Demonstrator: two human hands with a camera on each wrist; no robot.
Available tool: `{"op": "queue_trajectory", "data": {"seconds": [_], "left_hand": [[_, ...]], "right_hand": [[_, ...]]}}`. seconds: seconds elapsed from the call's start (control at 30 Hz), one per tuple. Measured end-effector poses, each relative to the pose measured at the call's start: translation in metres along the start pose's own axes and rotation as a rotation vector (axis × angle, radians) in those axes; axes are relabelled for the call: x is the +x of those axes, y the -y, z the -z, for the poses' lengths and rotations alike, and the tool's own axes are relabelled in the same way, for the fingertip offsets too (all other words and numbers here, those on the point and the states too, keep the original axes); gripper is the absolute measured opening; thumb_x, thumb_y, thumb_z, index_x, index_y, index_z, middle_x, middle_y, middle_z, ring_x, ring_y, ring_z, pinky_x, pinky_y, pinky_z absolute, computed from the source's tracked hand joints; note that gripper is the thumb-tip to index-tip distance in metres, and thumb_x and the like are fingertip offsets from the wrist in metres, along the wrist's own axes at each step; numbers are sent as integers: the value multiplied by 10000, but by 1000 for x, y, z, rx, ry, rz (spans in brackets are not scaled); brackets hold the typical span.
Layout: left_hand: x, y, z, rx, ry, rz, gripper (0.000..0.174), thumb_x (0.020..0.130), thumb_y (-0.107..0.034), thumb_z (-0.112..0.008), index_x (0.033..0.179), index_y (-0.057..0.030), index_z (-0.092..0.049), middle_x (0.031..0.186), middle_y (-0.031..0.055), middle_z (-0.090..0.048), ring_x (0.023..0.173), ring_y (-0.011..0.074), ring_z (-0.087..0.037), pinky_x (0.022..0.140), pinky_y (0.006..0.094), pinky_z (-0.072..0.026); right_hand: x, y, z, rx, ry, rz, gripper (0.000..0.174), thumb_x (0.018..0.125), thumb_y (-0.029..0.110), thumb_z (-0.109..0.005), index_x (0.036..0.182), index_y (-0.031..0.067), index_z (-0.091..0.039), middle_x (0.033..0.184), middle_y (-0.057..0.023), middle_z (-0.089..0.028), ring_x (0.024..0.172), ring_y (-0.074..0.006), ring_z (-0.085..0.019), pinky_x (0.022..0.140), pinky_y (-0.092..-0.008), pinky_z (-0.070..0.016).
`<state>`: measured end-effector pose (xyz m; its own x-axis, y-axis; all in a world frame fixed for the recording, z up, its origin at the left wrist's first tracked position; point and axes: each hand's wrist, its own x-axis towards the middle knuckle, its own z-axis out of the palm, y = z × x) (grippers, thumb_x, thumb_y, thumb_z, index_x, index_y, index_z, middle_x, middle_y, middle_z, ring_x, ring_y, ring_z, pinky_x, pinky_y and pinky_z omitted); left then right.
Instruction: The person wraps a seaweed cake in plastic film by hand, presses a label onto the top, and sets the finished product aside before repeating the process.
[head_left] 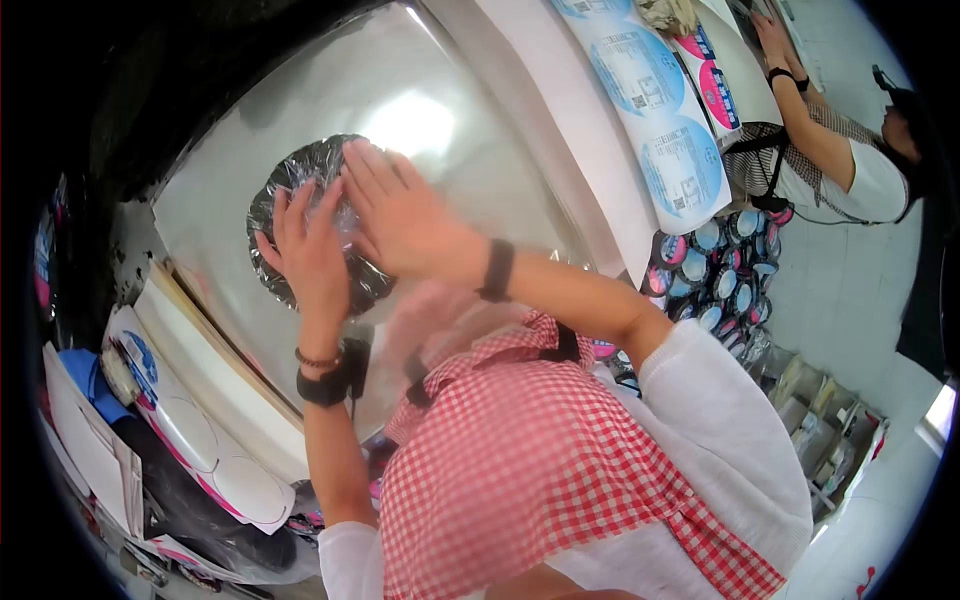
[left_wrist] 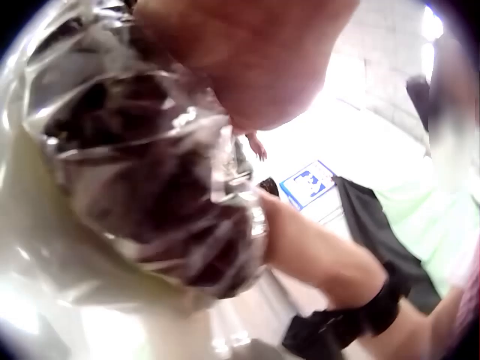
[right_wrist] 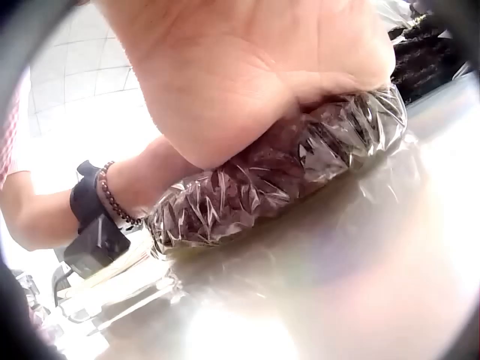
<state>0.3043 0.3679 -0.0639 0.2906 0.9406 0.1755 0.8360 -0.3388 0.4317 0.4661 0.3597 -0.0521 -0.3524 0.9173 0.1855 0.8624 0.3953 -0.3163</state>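
A round, flat dark bundle [head_left: 275, 200] in crinkled clear plastic lies on a shiny metal tabletop [head_left: 480, 170]. My left hand [head_left: 312, 250] rests on its near side with the fingers spread. Across its right part lies my right hand [head_left: 405, 215], fingers long and fairly straight, close beside the left. From the right wrist, the palm presses down on the plastic-wrapped bundle [right_wrist: 247, 191], whose lower edge sits on the metal. In the left wrist view the bundle [left_wrist: 150, 172] shows dark content through the wrapping, under the heel of the hand. What the content is, I cannot tell.
Blue-and-white printed label sheets [head_left: 655, 110] hang along the far right edge. Beyond them are stacked round tubs [head_left: 715, 265] with dark sides. At the left edge lie white label sheets [head_left: 190, 430]. Another person [head_left: 830, 150] works at the upper right.
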Motion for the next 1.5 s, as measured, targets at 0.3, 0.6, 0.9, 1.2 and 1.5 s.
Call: {"op": "queue_trajectory", "data": {"seconds": [0.3,0.6,0.9,1.2,1.5], "left_hand": [[1,-8,-4,100,-53,0,271,892,-360,-638,1127,-236,-691,1321,30,-527,1350,277,-374,1121,567,-120],[-1,1,-15,140,-140,-40,242,889,-319,-622,1115,-265,-690,1309,14,-527,1345,264,-380,1108,593,-162],[1,9,-17,112,-132,-69,258,931,-355,-574,1148,-263,-680,1364,50,-508,1362,273,-364,1114,592,-124],[-1,10,-17,115,-128,-87,299,955,-413,-527,1167,-264,-676,1366,65,-508,1358,278,-374,1099,600,-144],[1,10,-19,118,-148,-96,290,952,-406,-535,1159,-264,-680,1352,54,-512,1354,274,-379,1104,598,-146]], "right_hand": [[-84,-57,91,-429,-189,-465,614,821,252,-596,1319,-75,-447,1413,-276,-386,1345,-370,-355,1102,-527,-253],[-207,-142,154,618,75,-388,248,924,254,-577,967,21,-653,954,-123,-666,856,-302,-623,749,-362,-490],[-230,-200,83,-833,-225,-515,159,811,124,-552,949,46,-554,1119,-224,-524,1020,-371,-498,751,-521,-413],[-234,-203,85,-876,-224,-512,107,746,101,-589,821,79,-515,900,-134,-499,818,-298,-494,625,-404,-417],[-226,-192,102,-775,52,-471,147,744,101,-587,870,29,-605,942,-183,-509,856,-338,-518,664,-428,-469]]}}
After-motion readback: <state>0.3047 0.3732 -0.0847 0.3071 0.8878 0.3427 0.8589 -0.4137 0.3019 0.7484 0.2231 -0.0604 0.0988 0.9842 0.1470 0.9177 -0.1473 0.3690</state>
